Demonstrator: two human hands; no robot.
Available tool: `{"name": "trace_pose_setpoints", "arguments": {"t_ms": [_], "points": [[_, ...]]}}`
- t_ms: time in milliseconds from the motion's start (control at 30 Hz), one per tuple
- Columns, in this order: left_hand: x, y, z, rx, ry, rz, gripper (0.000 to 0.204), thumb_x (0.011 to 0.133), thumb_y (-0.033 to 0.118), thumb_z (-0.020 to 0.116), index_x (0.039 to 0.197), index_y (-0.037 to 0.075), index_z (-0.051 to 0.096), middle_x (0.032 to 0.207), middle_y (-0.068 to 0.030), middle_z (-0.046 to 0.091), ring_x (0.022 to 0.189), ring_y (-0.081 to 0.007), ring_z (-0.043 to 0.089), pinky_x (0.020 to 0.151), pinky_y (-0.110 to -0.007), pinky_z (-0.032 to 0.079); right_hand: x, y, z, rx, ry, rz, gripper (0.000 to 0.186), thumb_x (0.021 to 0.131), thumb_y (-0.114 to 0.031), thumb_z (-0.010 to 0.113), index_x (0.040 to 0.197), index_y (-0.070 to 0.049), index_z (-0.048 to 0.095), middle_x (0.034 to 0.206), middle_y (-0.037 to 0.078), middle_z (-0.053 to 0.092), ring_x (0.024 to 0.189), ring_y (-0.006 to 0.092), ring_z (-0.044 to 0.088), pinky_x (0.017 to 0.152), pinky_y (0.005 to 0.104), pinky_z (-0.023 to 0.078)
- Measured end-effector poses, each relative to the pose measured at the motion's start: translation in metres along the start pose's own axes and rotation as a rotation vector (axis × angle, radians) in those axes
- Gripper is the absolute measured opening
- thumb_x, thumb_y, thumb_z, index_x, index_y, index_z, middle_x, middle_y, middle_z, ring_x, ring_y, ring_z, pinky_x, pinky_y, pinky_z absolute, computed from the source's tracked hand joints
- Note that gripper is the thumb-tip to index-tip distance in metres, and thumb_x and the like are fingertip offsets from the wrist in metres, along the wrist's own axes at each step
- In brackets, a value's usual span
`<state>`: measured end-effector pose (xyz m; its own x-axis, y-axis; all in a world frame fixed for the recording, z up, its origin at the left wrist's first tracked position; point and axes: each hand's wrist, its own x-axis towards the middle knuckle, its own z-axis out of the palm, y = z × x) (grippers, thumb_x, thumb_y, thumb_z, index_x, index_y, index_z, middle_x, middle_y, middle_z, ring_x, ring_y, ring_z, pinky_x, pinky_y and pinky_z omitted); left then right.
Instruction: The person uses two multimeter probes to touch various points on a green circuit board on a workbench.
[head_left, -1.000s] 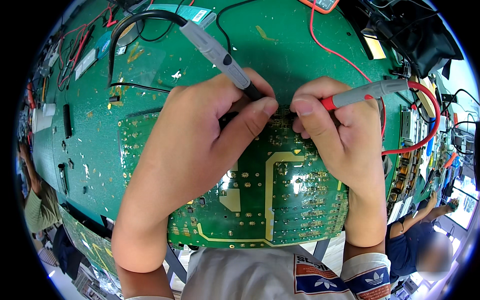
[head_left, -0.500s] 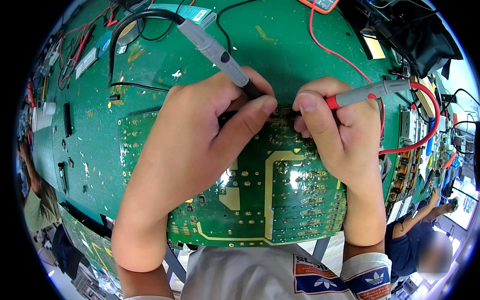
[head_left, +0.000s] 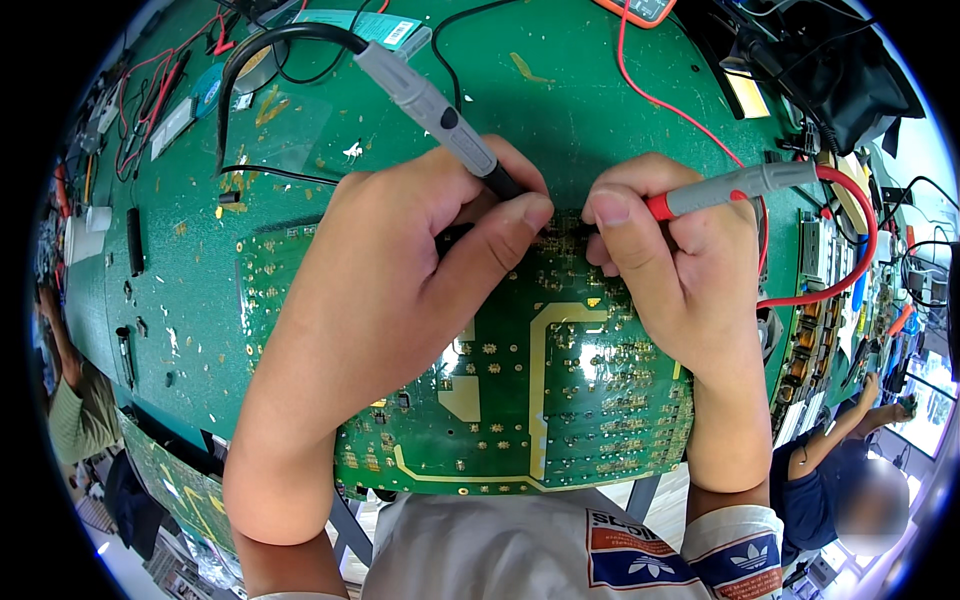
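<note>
While a black-ended probe (head_left: 425, 100) is pinched by left-hand fingers (head_left: 508, 237), a red-ended probe (head_left: 740, 188) is pinched by right-hand fingers (head_left: 626, 228).

Grn PCB (head_left: 510, 400), tilted gry/blk probe (head_left: 436, 110), gry/red probe (head_left: 736, 190)

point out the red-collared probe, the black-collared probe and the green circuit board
Red-collared probe (head_left: 718, 192): head view, on its grey handle.
Black-collared probe (head_left: 428, 106): head view, on its grey handle.
Green circuit board (head_left: 508, 394): head view, on its bare green middle.
</note>
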<state>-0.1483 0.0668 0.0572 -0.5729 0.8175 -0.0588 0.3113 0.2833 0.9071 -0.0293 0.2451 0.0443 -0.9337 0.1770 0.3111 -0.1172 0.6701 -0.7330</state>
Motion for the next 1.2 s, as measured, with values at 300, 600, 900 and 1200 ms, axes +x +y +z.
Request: {"name": "trace_pose_setpoints", "arguments": {"t_ms": [300,600,900,1200], "points": [[-0.0008,0.0,0.0008,-0.012,0.013,-0.011,0.016,0.101,0.012,0.062,0.103,-0.003,0.067,0.084,-0.0009,0.068,0.072,-0.005,0.056,0.065,-0.021,0.044,0.0004,0.0004,0.0005,-0.007,0.002,-0.009,0.023,0.101,-0.014,0.062,0.087,0.003,0.066,0.075,0.005,0.068,0.058,0.009,0.063,0.053,0.0215,0.049],[-0.0011,0.0003,0.0008,-0.017,0.014,-0.016,0.016,0.101,0.012,0.062,0.102,-0.004,0.067,0.086,-0.0011,0.067,0.073,-0.0052,0.056,0.065,-0.021,0.044,0.0001,0.0006,0.0004,-0.002,0.002,-0.002,0.023,0.101,-0.015,0.062,0.087,0.002,0.066,0.075,0.005,0.068,0.059,0.0092,0.064,0.053,0.0216,0.049],[-0.0005,0.0001,-0.0001,-0.001,0.01,-0.007,0.017,0.1,0.012,0.062,0.1,-0.004,0.068,0.088,-0.0012,0.067,0.073,-0.0058,0.056,0.065,-0.022,0.044,-0.0007,0.0006,0.0004,0.01,0.002,0.015,0.023,0.101,-0.014,0.062,0.087,0.003,0.066,0.077,0.005,0.068,0.06,0.0092,0.064,0.053,0.0216,0.049],[-0.0004,-0.0005,0.0,0.017,0.011,0.005,0.018,0.101,0.012,0.062,0.099,-0.005,0.069,0.091,-0.0013,0.065,0.071,-0.0071,0.054,0.064,-0.023,0.043,-0.0005,0.0012,0.0005,-0.005,0.005,-0.009,0.022,0.101,-0.014,0.062,0.087,0.003,0.066,0.078,0.005,0.068,0.06,0.0093,0.065,0.053,0.0215,0.05]]}}
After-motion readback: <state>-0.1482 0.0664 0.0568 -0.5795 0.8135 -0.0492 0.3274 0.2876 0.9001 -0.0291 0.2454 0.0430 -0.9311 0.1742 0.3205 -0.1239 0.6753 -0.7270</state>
